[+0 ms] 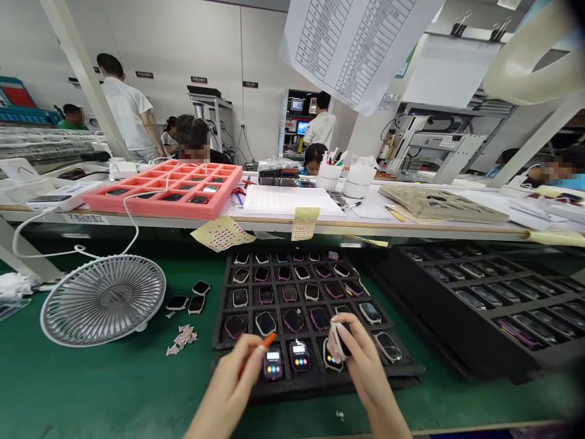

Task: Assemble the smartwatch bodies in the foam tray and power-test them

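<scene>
My left hand is closed in a pinch around a thin orange stick-like tool, held above the front left of a black foam tray. In my right hand is a smartwatch case with a pale frame, raised over the tray and partly covered by my fingers. Rows of smartwatch cases fill the tray's compartments. Along the front row, a purple-framed watch, a second purple one and a pale one have lit screens with coloured dots. Most other screens are dark.
A white round fan stands left on the green mat, near three loose watches and paper scraps. Another black tray of watches sits right. The shelf above bears a pink foam tray and papers. People work beyond.
</scene>
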The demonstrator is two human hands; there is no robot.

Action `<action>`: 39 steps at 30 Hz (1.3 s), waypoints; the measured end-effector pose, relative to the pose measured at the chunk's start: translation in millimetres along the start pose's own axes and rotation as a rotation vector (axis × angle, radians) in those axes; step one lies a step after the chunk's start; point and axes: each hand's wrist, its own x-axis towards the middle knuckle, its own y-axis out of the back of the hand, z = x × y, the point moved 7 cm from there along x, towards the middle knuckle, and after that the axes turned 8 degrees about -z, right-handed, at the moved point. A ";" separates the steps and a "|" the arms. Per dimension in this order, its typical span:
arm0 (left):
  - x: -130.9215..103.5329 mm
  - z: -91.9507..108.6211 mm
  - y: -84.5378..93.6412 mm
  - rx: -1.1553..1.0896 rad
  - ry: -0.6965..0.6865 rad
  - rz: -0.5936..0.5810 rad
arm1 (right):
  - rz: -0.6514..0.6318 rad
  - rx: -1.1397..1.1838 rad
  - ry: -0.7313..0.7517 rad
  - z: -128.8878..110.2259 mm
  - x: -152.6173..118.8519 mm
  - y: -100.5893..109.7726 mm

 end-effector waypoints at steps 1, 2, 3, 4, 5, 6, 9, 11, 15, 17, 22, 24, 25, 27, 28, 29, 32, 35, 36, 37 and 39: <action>2.0 11.9 -15.5 -0.051 -0.023 -0.106 | -0.086 0.179 -0.055 2.2 3.4 -22.1; 3.3 22.2 -27.6 -0.094 -0.043 -0.184 | -0.136 0.320 -0.076 1.9 5.8 -40.5; 4.5 30.0 -36.0 -0.124 -0.053 -0.230 | -0.184 0.419 -0.095 1.3 7.5 -56.6; 5.6 35.3 -41.2 -0.153 -0.058 -0.254 | -0.226 0.491 -0.109 0.7 8.4 -69.9; 6.8 38.5 -43.5 -0.178 -0.062 -0.257 | -0.255 0.541 -0.116 -0.1 8.7 -79.5; 7.8 39.9 -44.2 -0.201 -0.067 -0.250 | -0.277 0.572 -0.124 -0.6 8.4 -86.4; 9.5 37.5 -42.1 -0.256 -0.085 -0.222 | -0.306 0.602 -0.142 -2.1 6.4 -95.7; 9.7 33.7 -40.8 -0.276 -0.085 -0.207 | -0.306 0.608 -0.140 -4.4 5.4 -97.4; 9.1 31.2 -40.6 -0.290 -0.091 -0.193 | -0.306 0.653 -0.117 -10.4 4.9 -100.8; 8.5 32.0 -41.3 -0.291 -0.091 -0.200 | -0.303 0.641 -0.118 -11.3 4.4 -102.1; 8.2 32.7 -37.7 -0.257 -0.105 -0.190 | -0.297 0.550 -0.120 -9.4 3.2 -99.0; 8.7 32.3 -36.2 -0.241 -0.108 -0.198 | -0.284 0.491 -0.109 -9.0 3.5 -95.5; 8.9 32.3 -36.5 -0.243 -0.107 -0.216 | -0.278 0.461 -0.111 -8.2 3.4 -94.7; 9.1 34.0 -39.3 -0.265 -0.109 -0.262 | -0.275 0.414 -0.150 -3.3 2.6 -97.3; 9.2 35.6 -41.3 -0.269 -0.111 -0.284 | -0.258 0.417 -0.192 1.7 1.9 -99.8; 9.2 37.5 -43.2 -0.263 -0.115 -0.298 | -0.217 0.447 -0.248 8.7 1.1 -102.0; 10.4 42.1 -45.2 -0.205 -0.128 -0.273 | 0.038 0.667 -0.436 35.6 -3.9 -105.4; 12.2 39.5 -41.3 -0.196 -0.113 -0.201 | 0.117 0.869 -0.516 49.3 -5.1 -111.9; 12.7 36.8 -39.5 -0.199 -0.098 -0.181 | 0.065 0.890 -0.495 47.7 -2.6 -113.5; 13.1 33.5 -38.0 -0.202 -0.079 -0.165 | 0.004 0.884 -0.454 43.8 0.4 -113.3; 13.4 27.6 -36.4 -0.207 -0.046 -0.153 | -0.091 0.819 -0.347 33.8 5.5 -108.8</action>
